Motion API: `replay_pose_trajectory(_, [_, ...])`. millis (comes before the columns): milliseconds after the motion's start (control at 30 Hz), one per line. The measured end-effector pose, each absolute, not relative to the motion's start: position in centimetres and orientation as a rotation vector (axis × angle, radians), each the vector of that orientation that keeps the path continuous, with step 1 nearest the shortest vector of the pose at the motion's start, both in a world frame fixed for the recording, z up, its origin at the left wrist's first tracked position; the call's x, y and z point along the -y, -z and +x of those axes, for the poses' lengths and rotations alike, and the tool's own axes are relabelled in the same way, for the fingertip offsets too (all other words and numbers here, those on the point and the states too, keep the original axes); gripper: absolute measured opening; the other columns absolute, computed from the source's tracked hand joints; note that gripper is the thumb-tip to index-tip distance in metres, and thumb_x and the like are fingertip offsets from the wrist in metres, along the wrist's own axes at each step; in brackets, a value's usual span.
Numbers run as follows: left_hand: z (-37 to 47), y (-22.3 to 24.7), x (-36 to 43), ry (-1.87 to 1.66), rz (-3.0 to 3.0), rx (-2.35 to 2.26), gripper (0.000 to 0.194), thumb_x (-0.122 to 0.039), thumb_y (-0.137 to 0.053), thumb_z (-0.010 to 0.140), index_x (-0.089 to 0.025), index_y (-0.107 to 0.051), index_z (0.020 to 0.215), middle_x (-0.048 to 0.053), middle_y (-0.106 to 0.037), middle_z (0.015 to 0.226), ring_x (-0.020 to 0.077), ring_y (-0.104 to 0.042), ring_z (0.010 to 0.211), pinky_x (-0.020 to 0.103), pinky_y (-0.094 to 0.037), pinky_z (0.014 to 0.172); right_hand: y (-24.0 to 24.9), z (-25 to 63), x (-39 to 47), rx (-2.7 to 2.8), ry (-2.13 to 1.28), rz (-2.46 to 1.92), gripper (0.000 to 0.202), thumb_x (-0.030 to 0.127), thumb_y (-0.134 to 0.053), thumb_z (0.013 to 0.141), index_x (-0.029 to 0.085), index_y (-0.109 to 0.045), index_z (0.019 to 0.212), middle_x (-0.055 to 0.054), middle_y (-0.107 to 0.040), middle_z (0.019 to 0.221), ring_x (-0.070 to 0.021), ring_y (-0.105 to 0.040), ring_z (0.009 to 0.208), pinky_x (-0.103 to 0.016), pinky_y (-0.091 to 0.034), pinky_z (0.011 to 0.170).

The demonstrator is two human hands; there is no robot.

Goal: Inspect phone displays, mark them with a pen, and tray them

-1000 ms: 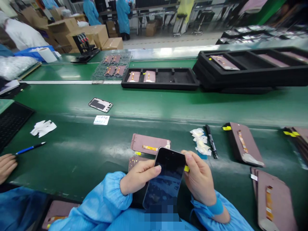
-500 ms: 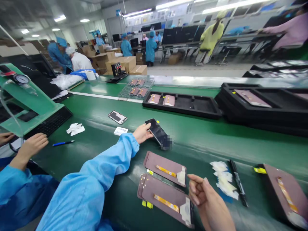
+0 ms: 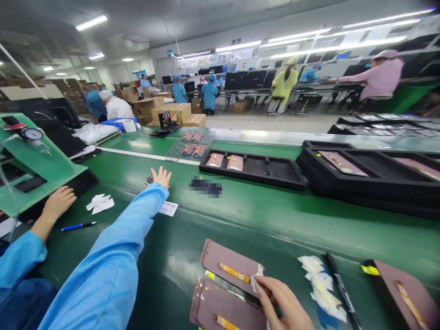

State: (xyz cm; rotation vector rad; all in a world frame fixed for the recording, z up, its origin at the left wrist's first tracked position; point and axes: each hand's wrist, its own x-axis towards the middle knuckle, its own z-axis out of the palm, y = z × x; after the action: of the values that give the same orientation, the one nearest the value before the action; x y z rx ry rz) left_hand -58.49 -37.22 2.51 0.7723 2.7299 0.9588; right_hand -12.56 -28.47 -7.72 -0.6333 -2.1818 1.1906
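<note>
My left hand [image 3: 161, 177], in a blue sleeve, is spread over a small phone frame [image 3: 148, 180] on the green table, beside a white label with handwriting [image 3: 169, 208]. The phone [image 3: 206, 187] lies further right, blurred out in the picture. My right hand [image 3: 280, 300] pinches the pale tab at the right end of a mauve screen panel [image 3: 220, 259], which has an orange flex strip. Nearer to me lie more stacked mauve panels [image 3: 220, 300] with yellow tabs.
A black tray [image 3: 254, 167] holds two panels, with stacked trays [image 3: 371, 178] to its right. Crumpled tape [image 3: 319, 284] and a black pen [image 3: 340, 286] lie at right. A co-worker's hand [image 3: 59, 202] rests at left near a keyboard and blue pen [image 3: 79, 226].
My left hand has let go of the phone, now on the table, and moved left over the frame with fingers spread. My right hand has closed on the panel's tab. The view has shifted.
</note>
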Motion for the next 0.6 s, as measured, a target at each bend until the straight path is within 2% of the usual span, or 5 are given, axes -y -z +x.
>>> replay_pose_trajectory(133, [-59.8, -2.7, 39.2, -0.743, 0.935, -2.778, 0.033, -0.034, -0.058, 0.09, -0.019, -0.059, 0.12, 0.01, -0.052, 0.137, 0.0285, -0.046, 0.128, 0.056, -0.034, 0.108, 8.2, -13.8, 28.1, 2.278, -0.694, -0.439, 0.02, 0.032, -0.06, 0.088, 0.023, -0.071, 0.102, -0.01, -0.071, 0.108, -0.0297, -0.066, 0.099, -0.043, -0.055, 0.083])
replay_pose_trajectory(267, [-59.8, -3.7, 40.3, -0.576, 1.091, -2.844, 0.033, -0.032, -0.059, 0.091, -0.016, -0.058, 0.119, 0.011, -0.056, 0.129, 0.026, -0.054, 0.117, 0.052, -0.043, 0.1, 8.1, -14.2, 28.0, 2.315, -0.604, -0.475, 0.021, 0.033, -0.056, 0.091, 0.022, -0.069, 0.103, -0.011, -0.07, 0.112, -0.029, -0.066, 0.101, -0.045, -0.056, 0.084])
replay_pose_trajectory(433, [-57.9, -5.7, 40.7, -0.338, 1.309, -2.912, 0.044, -0.032, -0.061, 0.088, -0.018, -0.052, 0.128, 0.011, -0.047, 0.138, 0.0307, -0.044, 0.127, 0.059, -0.032, 0.106, 7.8, -14.3, 28.0, 2.435, -0.587, -0.511, 0.024, 0.033, -0.051, 0.094, 0.021, -0.067, 0.108, -0.012, -0.067, 0.119, -0.0294, -0.061, 0.112, -0.053, -0.047, 0.098])
replay_pose_trajectory(533, [-54.6, -6.1, 40.5, -0.202, 1.477, -2.858, 0.061, -0.027, -0.065, 0.082, -0.015, -0.042, 0.138, 0.015, -0.041, 0.142, 0.0374, -0.037, 0.13, 0.06, -0.022, 0.109, 7.7, -14.5, 27.8, 2.588, -0.513, -0.49, 0.031, 0.034, -0.053, 0.093, 0.02, -0.062, 0.119, -0.014, -0.06, 0.131, -0.0312, -0.055, 0.122, -0.058, -0.04, 0.104])
replay_pose_trajectory(600, [-51.4, -5.9, 40.6, -0.1, 1.579, -2.766, 0.073, -0.027, -0.068, 0.074, -0.013, -0.04, 0.14, 0.018, -0.043, 0.139, 0.0402, -0.039, 0.127, 0.056, -0.023, 0.106, 7.5, -14.7, 27.7, 2.698, -0.466, -0.472, 0.038, 0.035, -0.056, 0.091, 0.019, -0.058, 0.126, -0.014, -0.055, 0.138, -0.0327, -0.051, 0.126, -0.061, -0.038, 0.104])
